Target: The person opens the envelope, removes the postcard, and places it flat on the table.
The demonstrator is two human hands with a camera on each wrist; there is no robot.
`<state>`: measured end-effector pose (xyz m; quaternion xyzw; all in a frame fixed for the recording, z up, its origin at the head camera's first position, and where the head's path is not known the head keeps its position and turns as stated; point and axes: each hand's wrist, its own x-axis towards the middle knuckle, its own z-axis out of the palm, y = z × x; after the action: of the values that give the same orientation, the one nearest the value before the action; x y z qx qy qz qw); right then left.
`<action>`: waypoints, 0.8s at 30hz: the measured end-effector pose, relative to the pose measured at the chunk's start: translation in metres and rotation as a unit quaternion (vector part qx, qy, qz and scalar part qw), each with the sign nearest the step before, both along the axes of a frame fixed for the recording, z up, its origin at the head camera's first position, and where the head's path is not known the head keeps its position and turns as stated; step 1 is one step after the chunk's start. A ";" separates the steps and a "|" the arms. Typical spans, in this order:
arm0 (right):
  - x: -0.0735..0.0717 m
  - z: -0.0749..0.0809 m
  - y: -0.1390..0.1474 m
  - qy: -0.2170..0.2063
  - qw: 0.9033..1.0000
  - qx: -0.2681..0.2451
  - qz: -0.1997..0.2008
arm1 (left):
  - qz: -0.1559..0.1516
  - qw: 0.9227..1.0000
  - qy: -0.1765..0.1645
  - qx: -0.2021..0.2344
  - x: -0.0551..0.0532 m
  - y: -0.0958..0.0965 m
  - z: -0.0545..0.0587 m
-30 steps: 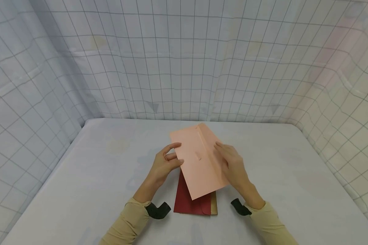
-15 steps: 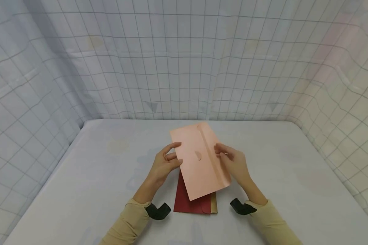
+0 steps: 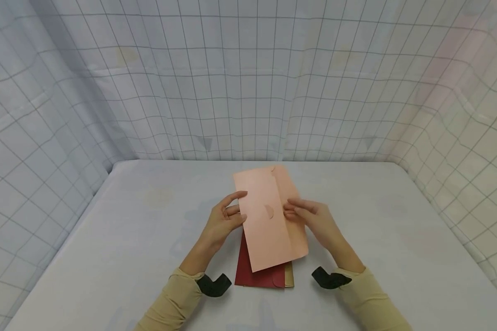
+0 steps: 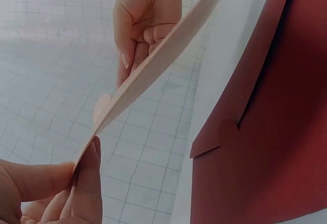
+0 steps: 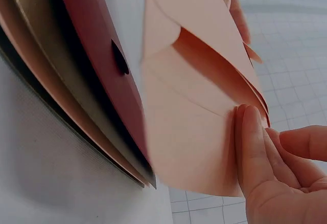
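Note:
A pink paper envelope (image 3: 267, 220) is held up at a tilt above the table, its flap (image 3: 293, 195) spread to the right. My left hand (image 3: 219, 225) pinches its left edge between thumb and fingers, as the left wrist view also shows. At the flap side, my right hand (image 3: 316, 223) touches the paper with nearly straight fingers (image 5: 254, 147); its thumb stands apart from them. A gap (image 5: 214, 65) shows between the envelope's paper layers. Beneath lies a dark red envelope (image 3: 265, 278), partly covered by the pink one.
Under the red envelope, a gold envelope (image 3: 289, 275) sticks out at the right. More stacked paper edges, one of them pink (image 5: 30, 60), show in the right wrist view. A white table (image 3: 120, 239) surrounds the stack, with gridded curtains (image 3: 248, 82) behind and beside it.
The pink envelope has turned slightly more upright. My right fingers have shifted slightly left and down along its flap, which bends less toward me. The left hand stays on the edge.

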<state>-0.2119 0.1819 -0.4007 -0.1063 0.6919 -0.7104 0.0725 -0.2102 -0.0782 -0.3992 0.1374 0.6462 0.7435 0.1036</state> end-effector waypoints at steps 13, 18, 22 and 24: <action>0.002 0.002 0.001 -0.063 0.994 -0.078 0.052 | -0.018 1.000 0.013 -0.009 0.004 0.004 0.001; 0.003 0.001 -0.003 -0.057 0.995 -0.061 0.052 | -0.020 1.000 0.011 -0.014 0.004 0.006 0.000; 0.004 0.000 -0.006 -0.052 0.996 -0.045 0.052 | -0.024 1.000 0.009 -0.018 0.005 0.007 0.000; 0.005 -0.001 -0.007 -0.053 0.996 -0.040 0.053 | -0.026 0.999 0.005 -0.019 0.005 0.008 0.000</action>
<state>-0.2072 0.1745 -0.4013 -0.1080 0.6513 -0.7375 0.1423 -0.2047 -0.0700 -0.3988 0.1561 0.6570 0.7274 0.1220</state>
